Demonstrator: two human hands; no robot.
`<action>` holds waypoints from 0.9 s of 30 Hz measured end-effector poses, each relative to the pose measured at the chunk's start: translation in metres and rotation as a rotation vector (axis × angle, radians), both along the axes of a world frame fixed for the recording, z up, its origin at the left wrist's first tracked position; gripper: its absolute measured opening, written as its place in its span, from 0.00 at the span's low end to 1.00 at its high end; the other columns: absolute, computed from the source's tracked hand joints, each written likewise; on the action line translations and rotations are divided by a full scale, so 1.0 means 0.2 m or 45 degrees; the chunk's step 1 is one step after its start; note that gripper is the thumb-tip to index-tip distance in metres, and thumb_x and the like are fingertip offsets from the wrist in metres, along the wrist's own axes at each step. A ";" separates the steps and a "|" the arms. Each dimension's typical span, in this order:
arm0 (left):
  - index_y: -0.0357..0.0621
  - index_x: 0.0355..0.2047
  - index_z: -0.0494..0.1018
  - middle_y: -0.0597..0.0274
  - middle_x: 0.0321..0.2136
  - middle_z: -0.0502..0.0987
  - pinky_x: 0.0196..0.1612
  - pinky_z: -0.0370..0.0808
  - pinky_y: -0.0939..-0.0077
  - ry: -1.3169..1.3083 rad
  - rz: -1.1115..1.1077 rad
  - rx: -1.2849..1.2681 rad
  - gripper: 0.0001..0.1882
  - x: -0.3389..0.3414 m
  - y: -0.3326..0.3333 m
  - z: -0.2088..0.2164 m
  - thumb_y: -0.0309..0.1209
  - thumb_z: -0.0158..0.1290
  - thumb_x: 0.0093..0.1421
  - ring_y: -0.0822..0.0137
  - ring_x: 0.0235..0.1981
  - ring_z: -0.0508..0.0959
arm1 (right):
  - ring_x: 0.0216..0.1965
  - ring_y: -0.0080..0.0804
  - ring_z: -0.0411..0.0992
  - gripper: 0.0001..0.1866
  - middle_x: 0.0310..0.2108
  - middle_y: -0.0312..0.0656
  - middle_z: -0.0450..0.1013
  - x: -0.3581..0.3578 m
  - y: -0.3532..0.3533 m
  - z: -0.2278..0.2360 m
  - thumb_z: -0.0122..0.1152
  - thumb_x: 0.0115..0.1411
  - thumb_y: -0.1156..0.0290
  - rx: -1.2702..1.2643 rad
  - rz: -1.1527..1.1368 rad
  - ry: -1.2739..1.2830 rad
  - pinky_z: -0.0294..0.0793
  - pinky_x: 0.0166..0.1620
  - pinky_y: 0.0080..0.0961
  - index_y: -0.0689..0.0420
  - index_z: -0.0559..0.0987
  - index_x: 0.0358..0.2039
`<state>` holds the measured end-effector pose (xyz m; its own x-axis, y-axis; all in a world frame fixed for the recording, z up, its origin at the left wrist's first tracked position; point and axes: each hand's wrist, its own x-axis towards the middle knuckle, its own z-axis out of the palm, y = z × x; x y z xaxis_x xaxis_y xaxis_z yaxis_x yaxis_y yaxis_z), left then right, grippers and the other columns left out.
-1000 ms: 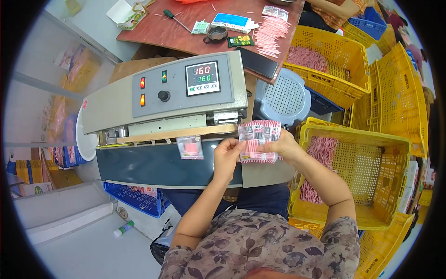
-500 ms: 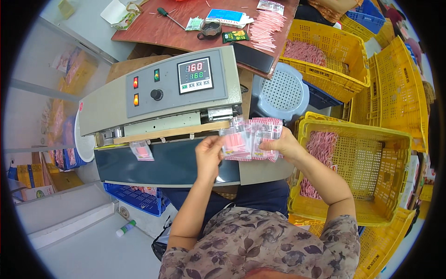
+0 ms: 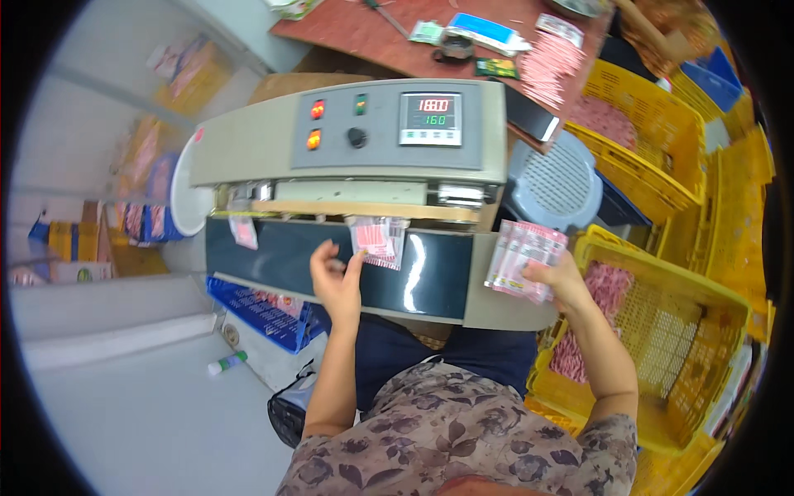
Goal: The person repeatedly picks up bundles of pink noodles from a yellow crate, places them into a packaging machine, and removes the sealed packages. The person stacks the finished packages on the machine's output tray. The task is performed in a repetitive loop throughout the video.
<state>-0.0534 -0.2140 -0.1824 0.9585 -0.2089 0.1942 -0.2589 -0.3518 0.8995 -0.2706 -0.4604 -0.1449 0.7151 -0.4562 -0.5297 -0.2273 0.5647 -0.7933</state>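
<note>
A bag sealing machine (image 3: 343, 145) with a dial, lit buttons and a digital display stands in front of me. One clear packet with pink contents (image 3: 376, 240) hangs at its sealing strip, over the dark green conveyor belt (image 3: 438, 285). Just left of this packet is my left hand (image 3: 337, 281), thumb and fingers apart, the thumb tip by the packet's lower edge. Farther left along the strip is a second small packet (image 3: 242, 230). My right hand (image 3: 558, 279) grips a fanned stack of pink-and-clear packets (image 3: 517, 252) over the machine's right end.
At my right is a yellow crate (image 3: 662, 256) with pink pieces inside, and more yellow crates stand beyond. A blue-grey stool (image 3: 556, 182) sits behind the machine's right end. The red table (image 3: 364, 50) holds pink sticks (image 3: 550, 66) and a phone (image 3: 529, 114). Low left is a blue basket (image 3: 256, 310).
My left hand has let go of a packet, which now hangs at the strip, and moved left of it. My right hand has drawn the stack away to the right. The view has shifted.
</note>
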 end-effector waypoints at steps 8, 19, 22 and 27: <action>0.31 0.49 0.56 0.57 0.29 0.71 0.27 0.68 0.84 0.481 -0.211 -0.067 0.38 0.45 0.19 0.02 0.28 0.64 0.41 0.76 0.23 0.69 | 0.37 0.29 0.72 0.28 0.37 0.40 0.72 -0.04 0.12 0.00 0.66 0.38 0.80 0.009 0.004 -0.068 0.72 0.42 0.28 0.62 0.69 0.44; 0.35 0.30 0.71 0.63 0.22 0.73 0.21 0.65 0.86 0.836 -0.232 0.142 0.14 0.87 0.54 0.12 0.26 0.62 0.44 0.78 0.18 0.70 | 0.37 0.30 0.72 0.28 0.37 0.40 0.72 0.04 0.32 0.04 0.65 0.38 0.81 0.016 0.041 -0.022 0.72 0.41 0.28 0.61 0.69 0.43; 0.37 0.27 0.72 0.67 0.18 0.73 0.14 0.59 0.89 0.955 -0.253 0.047 0.09 0.97 0.64 0.10 0.25 0.60 0.45 0.82 0.12 0.64 | 0.37 0.29 0.71 0.28 0.37 0.39 0.71 0.08 0.38 0.04 0.65 0.38 0.81 0.003 0.111 -0.025 0.72 0.42 0.27 0.61 0.68 0.44; 0.39 0.28 0.71 0.67 0.19 0.73 0.09 0.54 0.91 1.028 -0.103 -0.353 0.07 1.00 0.79 0.02 0.24 0.57 0.47 0.83 0.09 0.61 | 0.37 0.25 0.70 0.28 0.37 0.38 0.71 0.26 0.53 0.05 0.67 0.38 0.80 -0.161 0.287 -0.126 0.70 0.42 0.24 0.61 0.69 0.44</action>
